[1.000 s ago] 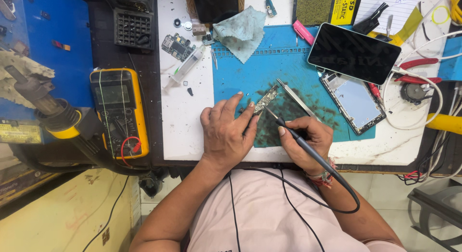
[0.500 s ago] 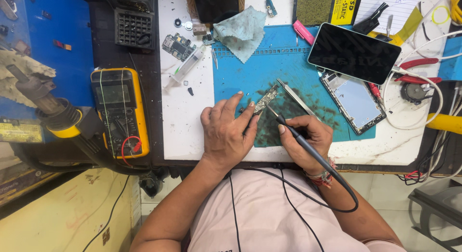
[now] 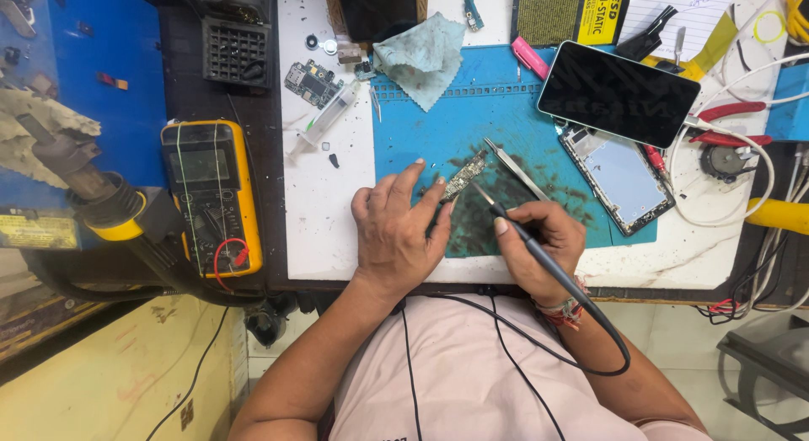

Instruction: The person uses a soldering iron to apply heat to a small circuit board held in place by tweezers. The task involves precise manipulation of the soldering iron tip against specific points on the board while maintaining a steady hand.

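On the stained blue work mat, the left hand pinches a small narrow circuit board while the right hand grips a dark corded soldering iron.

Bright, even overhead light, with soft short shadows; mild glare on the glossy black phone screen; sharp centre, slight wide-angle stretching toward the edges

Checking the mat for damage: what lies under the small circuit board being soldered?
The circuit board rests on the blue mat, in a dark stained patch. The left hand covers the board's near end and the mat beneath it.
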